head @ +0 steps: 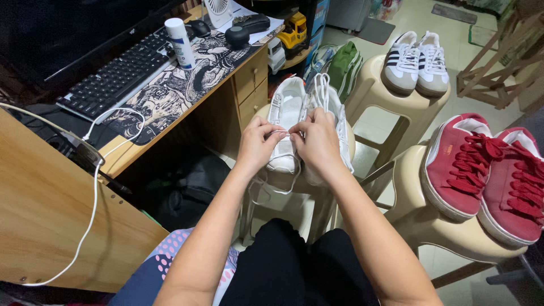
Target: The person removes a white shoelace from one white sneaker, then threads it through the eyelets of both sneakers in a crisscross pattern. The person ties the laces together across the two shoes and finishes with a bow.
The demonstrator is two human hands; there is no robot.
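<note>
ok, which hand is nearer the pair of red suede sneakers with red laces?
Right. The right hand pinches the white lace over the white sneakers, on the side toward the red suede sneakers; the left hand sits farther away, toward the desk.

We see a pale tiled floor (408, 17), a light wooden desk with drawers (249, 79) on our left, and three cream plastic stools (396, 99) under even indoor light.
</note>
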